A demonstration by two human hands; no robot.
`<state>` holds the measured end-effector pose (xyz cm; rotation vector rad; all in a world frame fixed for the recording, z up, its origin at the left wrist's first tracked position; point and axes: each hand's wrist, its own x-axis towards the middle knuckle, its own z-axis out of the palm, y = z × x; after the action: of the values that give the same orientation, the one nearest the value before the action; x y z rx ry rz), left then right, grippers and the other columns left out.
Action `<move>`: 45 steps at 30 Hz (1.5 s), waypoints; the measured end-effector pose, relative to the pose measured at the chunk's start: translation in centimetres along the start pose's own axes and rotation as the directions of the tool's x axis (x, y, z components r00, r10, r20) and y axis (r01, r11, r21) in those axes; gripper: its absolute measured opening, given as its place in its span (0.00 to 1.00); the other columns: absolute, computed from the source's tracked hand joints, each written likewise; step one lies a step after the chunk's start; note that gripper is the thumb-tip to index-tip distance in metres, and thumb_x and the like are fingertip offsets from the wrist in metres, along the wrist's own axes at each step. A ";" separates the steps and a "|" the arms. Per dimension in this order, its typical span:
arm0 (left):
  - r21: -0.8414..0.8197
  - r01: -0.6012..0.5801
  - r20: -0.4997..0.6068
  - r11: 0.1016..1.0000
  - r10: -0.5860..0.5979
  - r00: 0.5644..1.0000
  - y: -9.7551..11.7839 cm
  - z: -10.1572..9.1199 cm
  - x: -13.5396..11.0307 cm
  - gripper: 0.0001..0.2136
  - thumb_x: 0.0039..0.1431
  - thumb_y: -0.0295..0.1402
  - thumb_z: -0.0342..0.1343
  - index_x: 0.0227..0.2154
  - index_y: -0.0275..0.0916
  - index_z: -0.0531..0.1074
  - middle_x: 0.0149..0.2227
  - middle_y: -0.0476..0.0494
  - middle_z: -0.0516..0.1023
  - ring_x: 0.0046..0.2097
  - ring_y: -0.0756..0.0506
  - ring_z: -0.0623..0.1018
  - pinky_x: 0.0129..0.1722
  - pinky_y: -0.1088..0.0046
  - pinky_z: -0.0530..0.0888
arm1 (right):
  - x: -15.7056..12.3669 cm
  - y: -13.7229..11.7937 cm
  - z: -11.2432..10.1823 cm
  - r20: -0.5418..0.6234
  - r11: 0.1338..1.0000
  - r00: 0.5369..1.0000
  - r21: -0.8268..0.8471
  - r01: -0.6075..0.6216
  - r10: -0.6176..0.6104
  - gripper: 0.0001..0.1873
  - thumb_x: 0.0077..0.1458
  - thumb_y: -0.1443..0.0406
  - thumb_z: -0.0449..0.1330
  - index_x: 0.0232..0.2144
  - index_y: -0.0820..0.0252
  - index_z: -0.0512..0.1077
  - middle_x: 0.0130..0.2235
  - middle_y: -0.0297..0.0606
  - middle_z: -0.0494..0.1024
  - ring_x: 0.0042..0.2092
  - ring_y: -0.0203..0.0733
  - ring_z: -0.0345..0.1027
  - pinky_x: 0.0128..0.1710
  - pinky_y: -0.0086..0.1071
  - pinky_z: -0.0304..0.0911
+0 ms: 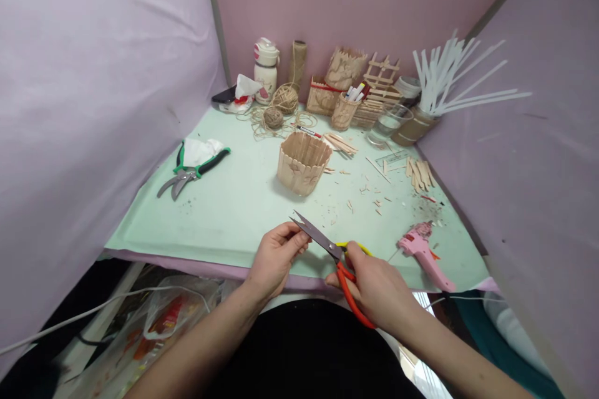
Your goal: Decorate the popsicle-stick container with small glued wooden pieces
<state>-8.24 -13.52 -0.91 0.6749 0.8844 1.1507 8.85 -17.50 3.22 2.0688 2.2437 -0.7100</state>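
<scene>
My right hand [377, 287] grips a pair of scissors [321, 239] with dark blades and red and yellow handles. The blades are slightly parted, and their tips reach over the fingers of my left hand [278, 252]. That hand is closed in a pinch near the table's front edge; what sits between its fingertips is too small to make out. Just beyond both hands, a basket-like container of wooden craft sticks [302, 174] stands upright on the pale green tabletop, touched by neither hand.
Pruning shears [187, 174] lie at left, a pink glue gun [425, 255] at right. Wood scraps [377, 204] and cut sticks [420, 173] litter the right side. Behind stand twine balls [284, 98], a bottle [266, 72], a water glass [386, 126] and white strips [442, 78].
</scene>
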 end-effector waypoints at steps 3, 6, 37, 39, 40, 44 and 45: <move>-0.002 -0.017 0.003 1.000 0.017 1.000 0.2 0.1 0.1 0.07 0.47 0.34 0.65 0.27 0.35 0.76 0.26 0.49 0.73 0.28 0.53 0.67 0.29 0.77 0.63 | 0.0 0.1 0.0 -0.007 0.998 1.000 0.055 0.010 -0.010 0.15 0.56 0.54 0.55 0.30 0.55 0.54 0.27 0.32 0.72 0.25 0.40 0.65 0.24 0.30 0.44; -0.007 -0.045 0.007 0.999 0.045 0.999 0.1 -0.1 0.2 0.07 0.48 0.33 0.65 0.28 0.36 0.76 0.27 0.49 0.74 0.28 0.53 0.67 0.29 0.77 0.64 | 0.1 0.2 0.1 -0.041 1.000 0.999 0.014 0.010 -0.009 0.17 0.53 0.53 0.56 0.30 0.55 0.54 0.27 0.32 0.71 0.26 0.40 0.64 0.24 0.30 0.44; 0.089 0.139 0.040 0.986 -0.143 0.989 0.7 -0.1 0.2 0.10 0.45 0.37 0.66 0.27 0.35 0.76 0.26 0.47 0.74 0.27 0.54 0.69 0.29 0.78 0.66 | 0.4 0.8 -1.4 0.023 0.949 0.999 0.313 -0.038 0.032 0.16 0.55 0.56 0.55 0.27 0.53 0.52 0.24 0.28 0.69 0.25 0.37 0.61 0.24 0.28 0.51; 0.069 0.146 0.027 0.987 -0.148 0.989 0.8 -0.1 0.2 0.10 0.45 0.36 0.67 0.27 0.35 0.76 0.26 0.47 0.75 0.27 0.53 0.70 0.29 0.79 0.66 | 0.3 0.6 -1.5 0.039 0.958 0.998 0.281 -0.049 0.039 0.15 0.53 0.57 0.58 0.28 0.53 0.53 0.25 0.28 0.70 0.25 0.37 0.61 0.24 0.28 0.50; 0.069 0.139 0.025 0.988 -0.141 0.990 0.8 -0.2 0.2 0.10 0.45 0.36 0.67 0.27 0.35 0.76 0.26 0.47 0.75 0.28 0.53 0.70 0.29 0.79 0.66 | 0.3 0.6 -1.6 0.042 0.961 0.998 0.271 -0.052 0.042 0.15 0.52 0.57 0.59 0.29 0.54 0.54 0.26 0.29 0.71 0.25 0.37 0.61 0.24 0.28 0.50; 0.078 0.100 0.027 0.992 -0.102 0.994 1.0 -0.2 0.2 0.09 0.45 0.35 0.66 0.26 0.35 0.76 0.26 0.48 0.74 0.28 0.53 0.70 0.29 0.79 0.66 | 0.2 1.0 -1.4 0.034 0.964 0.998 0.261 -0.051 0.044 0.15 0.49 0.58 0.60 0.30 0.54 0.56 0.29 0.30 0.71 0.26 0.37 0.61 0.25 0.28 0.50; 0.072 0.100 0.025 0.992 -0.102 0.995 1.0 -0.2 0.3 0.09 0.45 0.35 0.67 0.26 0.35 0.76 0.26 0.48 0.74 0.28 0.53 0.70 0.29 0.79 0.66 | 0.3 1.2 -1.4 0.033 0.958 0.999 0.283 -0.048 0.040 0.15 0.50 0.58 0.60 0.30 0.54 0.56 0.28 0.29 0.70 0.26 0.36 0.60 0.25 0.28 0.50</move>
<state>-8.91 -12.98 -0.23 0.6949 0.9284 1.0215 10.33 -16.75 3.98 2.2014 2.1840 -1.1084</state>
